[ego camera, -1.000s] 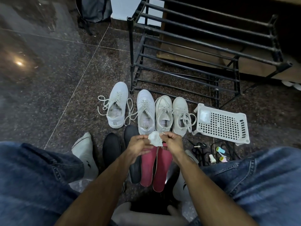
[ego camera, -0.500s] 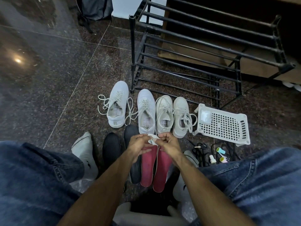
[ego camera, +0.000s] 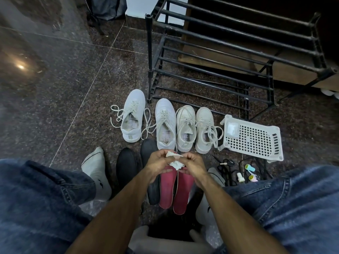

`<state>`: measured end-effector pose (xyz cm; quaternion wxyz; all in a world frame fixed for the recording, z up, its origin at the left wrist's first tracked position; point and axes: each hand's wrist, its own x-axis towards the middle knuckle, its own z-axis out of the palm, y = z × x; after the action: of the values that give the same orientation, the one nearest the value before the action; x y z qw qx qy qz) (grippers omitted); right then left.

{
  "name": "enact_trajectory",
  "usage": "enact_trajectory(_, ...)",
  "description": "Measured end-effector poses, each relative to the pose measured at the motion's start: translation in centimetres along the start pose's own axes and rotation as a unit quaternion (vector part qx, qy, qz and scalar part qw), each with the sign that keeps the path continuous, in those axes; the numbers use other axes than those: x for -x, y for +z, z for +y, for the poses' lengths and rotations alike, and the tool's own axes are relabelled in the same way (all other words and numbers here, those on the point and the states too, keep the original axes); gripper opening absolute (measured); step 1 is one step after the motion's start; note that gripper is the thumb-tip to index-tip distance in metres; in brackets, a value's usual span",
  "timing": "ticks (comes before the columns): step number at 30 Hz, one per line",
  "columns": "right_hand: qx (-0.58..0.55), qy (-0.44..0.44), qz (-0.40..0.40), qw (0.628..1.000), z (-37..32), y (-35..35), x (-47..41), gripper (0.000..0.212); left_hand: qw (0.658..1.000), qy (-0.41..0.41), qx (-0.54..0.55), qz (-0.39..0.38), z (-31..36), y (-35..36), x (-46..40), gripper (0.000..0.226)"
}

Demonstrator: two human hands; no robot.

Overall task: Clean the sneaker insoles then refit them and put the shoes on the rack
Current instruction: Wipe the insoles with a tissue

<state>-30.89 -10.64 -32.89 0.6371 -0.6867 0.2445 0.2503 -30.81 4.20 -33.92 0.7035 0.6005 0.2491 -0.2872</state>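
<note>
Wipe (ego camera: 175, 163) lower now, sneakers (ego camera: 166, 123) beyond.

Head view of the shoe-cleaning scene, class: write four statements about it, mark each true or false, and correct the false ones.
1. Both hands, left hand and right hand, hold a white wipe. True.
2. Two pink insoles lie on the floor. True.
3. The sneakers sit on the rack. False: all four stand on the floor in front of it.
4. The white basket holds the black insoles. False: they lie on the floor beside the pink pair.
</note>
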Motion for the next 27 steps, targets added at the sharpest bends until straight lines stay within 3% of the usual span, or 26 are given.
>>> enact_trajectory(3, -0.005, 0.021, 0.003, 1.0, 0.3, -0.1, -0.2, 0.003, 1.0, 0.006, -0.029, 0.009, -0.7, -0.3, -0.4, 0.023)
enact_trajectory(7, -0.014, 0.054, 0.026, 0.998, 1.7, 0.0, -1.2, 0.006, 0.998, -0.013, -0.063, 0.027, -2.2, -0.5, -1.5, 0.014)
enact_trajectory(9, -0.021, 0.071, 0.062, 0.995, 2.2, 0.1, -1.5, 0.011, 0.994, -0.022, -0.084, 0.068, -3.0, -0.4, -1.7, 0.008)
enact_trajectory(13, -0.032, 0.135, 0.143, 0.98, 3.6, -0.7, -3.3, 0.017, 0.975, -0.102, -0.136, 0.145, -6.8, -1.2, -4.1, 0.019)
enact_trajectory(15, -0.029, 0.158, 0.15, 0.976, 4.4, -1.1, -3.9, 0.025, 0.962, -0.114, -0.211, 0.127, -8.4, -1.4, -4.7, 0.02)
enact_trajectory(21, -0.033, 0.181, 0.175, 0.967, 6.1, -1.2, -5.2, 0.027, 0.902, -0.008, -0.411, 0.129, -8.0, -0.8, -6.6, 0.038)
enact_trajectory(25, -0.031, 0.179, 0.187, 0.966, 6.6, -1.2, -5.7, 0.03, 0.891, -0.064, -0.439, 0.091, -6.1, -0.7, -8.6, 0.046)
enact_trajectory(27, -0.037, 0.18, 0.189, 0.965, 6.6, -1.2, -5.9, 0.031, 0.872, -0.064, -0.481, 0.065, -5.7, -1.0, -9.3, 0.039)
